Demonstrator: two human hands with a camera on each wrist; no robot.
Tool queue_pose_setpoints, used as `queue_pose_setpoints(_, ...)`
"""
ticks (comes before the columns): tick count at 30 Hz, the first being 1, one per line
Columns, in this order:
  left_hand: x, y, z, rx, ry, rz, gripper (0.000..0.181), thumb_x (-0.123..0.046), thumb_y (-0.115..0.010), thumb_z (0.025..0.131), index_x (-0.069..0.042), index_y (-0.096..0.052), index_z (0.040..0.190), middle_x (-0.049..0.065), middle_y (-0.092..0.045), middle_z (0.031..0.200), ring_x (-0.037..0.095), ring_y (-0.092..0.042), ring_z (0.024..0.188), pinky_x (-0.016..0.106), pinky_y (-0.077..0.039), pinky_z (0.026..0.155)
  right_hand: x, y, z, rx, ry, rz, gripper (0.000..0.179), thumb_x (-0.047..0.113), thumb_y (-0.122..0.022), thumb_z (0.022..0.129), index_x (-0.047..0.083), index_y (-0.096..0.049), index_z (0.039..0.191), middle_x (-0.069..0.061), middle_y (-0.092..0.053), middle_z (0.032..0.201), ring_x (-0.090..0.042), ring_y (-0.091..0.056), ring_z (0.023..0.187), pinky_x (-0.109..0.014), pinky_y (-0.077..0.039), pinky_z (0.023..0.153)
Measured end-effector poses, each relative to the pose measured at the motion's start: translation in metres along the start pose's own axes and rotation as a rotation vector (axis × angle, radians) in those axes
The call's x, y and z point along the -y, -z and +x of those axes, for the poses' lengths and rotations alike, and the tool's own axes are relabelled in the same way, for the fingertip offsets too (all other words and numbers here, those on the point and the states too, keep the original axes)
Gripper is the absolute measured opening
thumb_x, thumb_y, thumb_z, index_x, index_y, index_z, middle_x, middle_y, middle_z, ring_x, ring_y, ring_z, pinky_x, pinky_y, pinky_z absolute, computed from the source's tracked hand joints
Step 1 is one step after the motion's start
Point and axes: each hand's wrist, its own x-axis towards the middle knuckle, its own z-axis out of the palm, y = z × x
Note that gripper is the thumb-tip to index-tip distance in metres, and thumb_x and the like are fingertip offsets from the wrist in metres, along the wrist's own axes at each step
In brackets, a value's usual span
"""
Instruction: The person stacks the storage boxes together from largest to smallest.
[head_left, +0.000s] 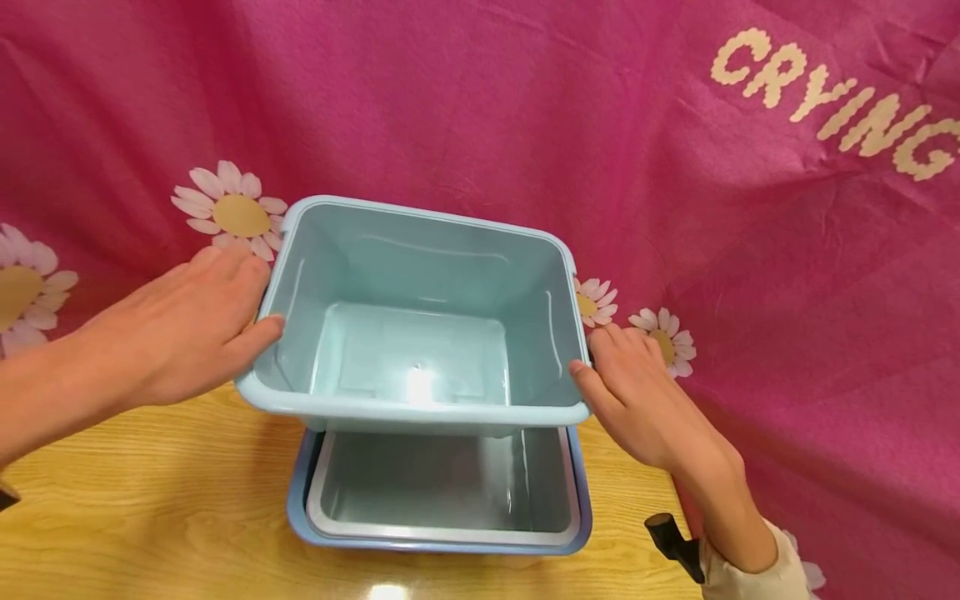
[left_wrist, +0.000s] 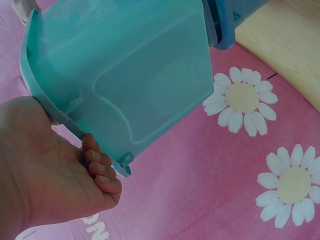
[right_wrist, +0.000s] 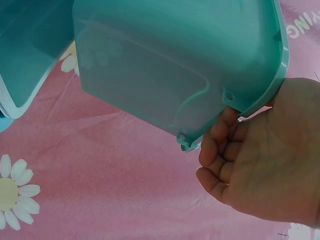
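Both hands hold a light-blue plastic bin [head_left: 420, 350], tilted so that its inside faces the head camera. My left hand [head_left: 202, 321] grips its left rim, thumb over the edge; in the left wrist view the fingers [left_wrist: 97, 165] curl under the lip. On the opposite rim, my right hand [head_left: 637, 392] has its thumb on top, and the right wrist view shows its fingers [right_wrist: 215, 142] bent beneath the edge. Below stands a grey bin [head_left: 442, 531] nested inside a blue bin [head_left: 435, 547], its far part hidden by the held one.
The nested bins stand on a wood-grain table [head_left: 187, 492]. Behind it hangs a pink cloth [head_left: 480, 108] printed with white daisies [head_left: 238, 215] and pale letters [head_left: 840, 104]. A black strap piece [head_left: 675, 546] sticks out at the right wrist.
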Motion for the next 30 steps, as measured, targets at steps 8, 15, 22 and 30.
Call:
queue_pose_setpoints(8,-0.006,-0.002,-0.004,-0.006,-0.009,0.03,0.03,-0.025,-0.07,0.085,-0.004,-0.051,0.097,0.007,-0.047,0.085,0.025,-0.048,0.08,0.035,-0.043,0.059,0.003,0.002,-0.011,0.028,-0.033,0.026,0.016,0.019,-0.045,0.102,0.017,-0.044,0.086,0.004,-0.041,0.08,-0.015,-0.039,0.083,-0.04,-0.027,0.085)
queue_pose_setpoints(15,-0.01,-0.003,-0.005,0.011,-0.033,0.019,0.025,-0.026,-0.064,0.09,-0.005,-0.051,0.095,0.005,-0.047,0.084,0.023,-0.046,0.08,0.036,-0.04,0.064,0.002,0.003,-0.019,0.017,-0.009,0.02,0.018,0.016,-0.047,0.101,0.017,-0.042,0.084,0.006,-0.039,0.079,-0.013,-0.038,0.083,-0.037,-0.027,0.084)
queue_pose_setpoints(22,-0.016,-0.004,-0.006,0.038,-0.024,0.008,0.023,-0.027,-0.064,0.09,-0.007,-0.051,0.094,0.003,-0.046,0.083,0.022,-0.046,0.081,0.037,-0.039,0.066,0.001,0.004,-0.028,0.026,-0.019,0.008,0.02,0.018,-0.05,0.101,0.018,-0.041,0.083,0.006,-0.038,0.079,-0.014,-0.037,0.083,-0.034,-0.027,0.08)
queue_pose_setpoints(30,-0.023,-0.008,-0.006,0.043,-0.041,0.001,0.025,-0.027,-0.066,0.088,-0.007,-0.052,0.095,0.003,-0.047,0.084,0.021,-0.046,0.08,0.036,-0.039,0.067,0.0,0.004,-0.037,0.02,-0.014,-0.004,0.022,0.018,-0.051,0.101,0.018,-0.04,0.083,0.006,-0.035,0.078,-0.013,-0.036,0.083,-0.033,-0.026,0.08)
